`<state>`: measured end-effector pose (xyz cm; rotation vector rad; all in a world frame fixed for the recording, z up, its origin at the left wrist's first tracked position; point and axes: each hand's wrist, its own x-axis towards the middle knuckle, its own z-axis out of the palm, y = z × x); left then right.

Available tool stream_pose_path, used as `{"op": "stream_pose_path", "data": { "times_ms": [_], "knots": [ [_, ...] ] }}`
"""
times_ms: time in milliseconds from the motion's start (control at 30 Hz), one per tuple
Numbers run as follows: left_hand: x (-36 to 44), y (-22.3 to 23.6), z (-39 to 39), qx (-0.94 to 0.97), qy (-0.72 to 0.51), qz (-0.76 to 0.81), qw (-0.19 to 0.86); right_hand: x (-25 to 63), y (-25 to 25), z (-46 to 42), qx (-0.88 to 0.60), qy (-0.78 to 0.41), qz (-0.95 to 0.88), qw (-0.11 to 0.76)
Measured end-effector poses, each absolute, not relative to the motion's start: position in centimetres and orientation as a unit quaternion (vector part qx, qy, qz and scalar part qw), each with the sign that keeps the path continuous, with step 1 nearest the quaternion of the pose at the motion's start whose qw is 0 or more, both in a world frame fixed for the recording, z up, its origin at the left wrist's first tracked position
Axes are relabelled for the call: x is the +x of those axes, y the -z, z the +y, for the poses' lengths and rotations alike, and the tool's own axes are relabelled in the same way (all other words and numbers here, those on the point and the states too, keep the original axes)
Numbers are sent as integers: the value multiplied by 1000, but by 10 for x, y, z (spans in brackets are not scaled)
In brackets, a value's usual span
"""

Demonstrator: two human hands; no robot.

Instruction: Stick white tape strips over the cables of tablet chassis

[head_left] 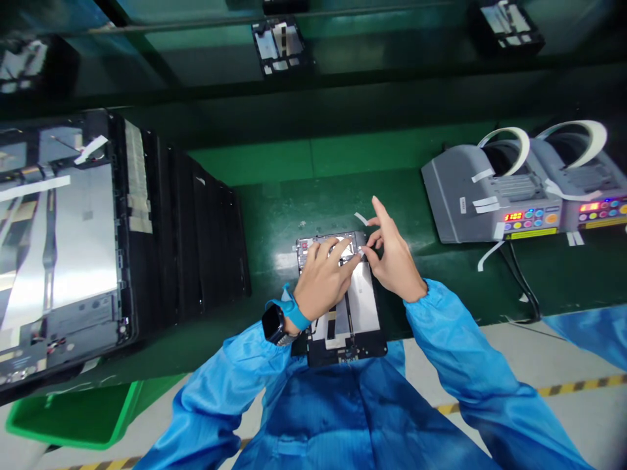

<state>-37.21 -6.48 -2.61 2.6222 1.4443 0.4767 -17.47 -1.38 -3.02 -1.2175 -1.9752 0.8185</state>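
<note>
A tablet with its inside exposed [362,294] lies on the green bench in front of me, with white panels, dark ribbon cables and a black lower edge. My left hand [326,274] rests over its upper half with fingers spread, hiding part of the inside. At the tablet's upper right corner is my right hand [394,258], index finger stretched out and the other fingers curled. A short white strip of tape [361,219] sticks out from a curled fingertip. The right thumb tip meets a small white piece near the left fingers; its exact hold cannot be made out.
Two grey tape dispensers [470,196] with lit displays stand at the right, a black cable [526,287] below them. Stacked black device housings [196,235] fill the left. A green bin [73,418] sits below the bench. More devices [279,46] lie on the shelf.
</note>
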Motion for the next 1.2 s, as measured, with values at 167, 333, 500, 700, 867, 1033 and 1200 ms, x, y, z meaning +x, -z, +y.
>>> {"op": "stream_pose_path", "data": {
  "times_ms": [167,333,500,700,867,1033,1200],
  "knots": [
    [-365,26,-64,866,-140,479,24,-164,53,-9,-492,-309,-720,380],
    [-354,28,-64,867,-125,482,9,-161,62,-7,-535,-304,-675,407],
    [-360,29,-66,863,-140,485,32,-165,54,-13,-533,-301,-659,437],
    [-404,10,-86,808,-250,529,71,-166,22,-26,-512,-379,-620,458],
    [-429,4,-95,697,-354,607,143,-187,8,-37,-447,-487,-638,394],
    [-433,29,-100,669,-342,648,125,-206,19,-36,-434,-436,-686,389],
    [-428,45,-107,677,-344,637,129,-222,24,-23,-312,-372,-828,280]
  ]
}}
